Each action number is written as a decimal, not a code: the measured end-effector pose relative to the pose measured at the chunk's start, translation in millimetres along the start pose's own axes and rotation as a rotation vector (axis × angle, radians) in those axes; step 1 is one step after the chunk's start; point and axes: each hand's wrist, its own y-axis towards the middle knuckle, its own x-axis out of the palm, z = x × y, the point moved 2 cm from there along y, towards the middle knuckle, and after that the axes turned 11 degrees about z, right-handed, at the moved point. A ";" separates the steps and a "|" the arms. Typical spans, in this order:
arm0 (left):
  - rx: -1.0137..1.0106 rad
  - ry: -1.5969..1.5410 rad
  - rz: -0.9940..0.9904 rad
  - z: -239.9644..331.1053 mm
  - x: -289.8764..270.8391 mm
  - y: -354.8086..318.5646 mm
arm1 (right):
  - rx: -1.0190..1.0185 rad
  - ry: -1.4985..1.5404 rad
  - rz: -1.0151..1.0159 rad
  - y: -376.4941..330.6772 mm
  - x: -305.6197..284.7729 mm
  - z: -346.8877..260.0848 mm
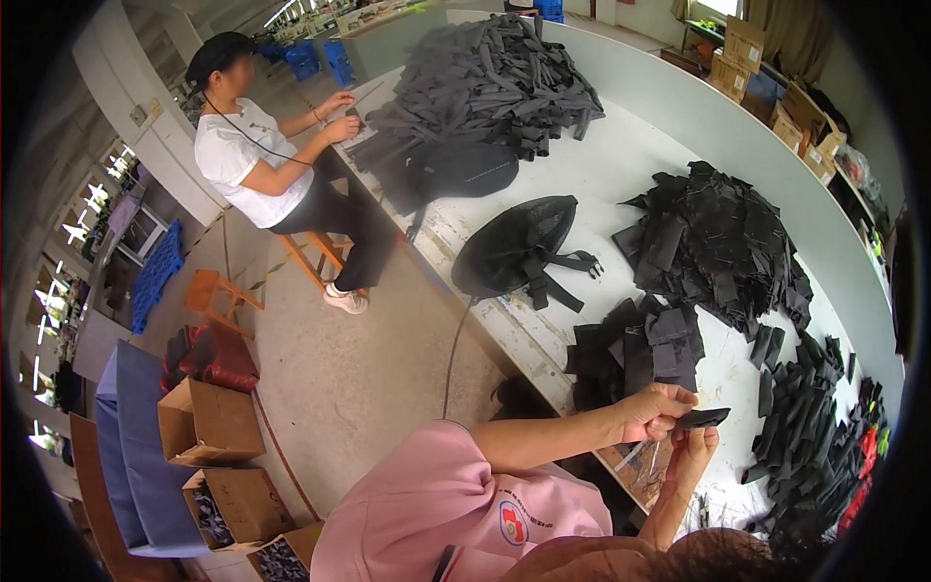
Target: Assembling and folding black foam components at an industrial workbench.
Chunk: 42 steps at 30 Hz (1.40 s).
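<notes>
Over the near edge of the white table, a small black fabric piece is held between my two hands. The fingers of my left hand are pinched on its left end. From below, my right hand grips the same piece with its fingertips, partly hidden by it. Just beyond my hands lies a stack of flat black fabric pieces. On the right, a pile of narrow folded black strips is spread out. Below my left hand there is a thin shiny item I cannot make out.
Farther along the table are a loose black fabric pile, a black mesh bag with straps and a large heap of strips. A co-worker sits at the far left. Cardboard boxes stand on the floor.
</notes>
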 end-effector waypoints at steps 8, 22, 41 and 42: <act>-0.047 -0.184 -0.298 -2.5 30.3 -17.4 | -0.060 -0.206 -0.062 5.1 26.4 -65.7; 0.881 1.316 0.078 5.3 52.1 -42.5 | 0.030 -0.495 0.094 -5.4 6.7 -24.2; 0.720 0.817 0.174 27.2 40.8 -32.7 | -0.534 -1.272 -0.191 -9.0 38.0 -74.7; 0.701 0.730 0.090 23.8 42.5 -31.1 | -0.610 -1.248 -0.161 -8.5 36.2 -71.6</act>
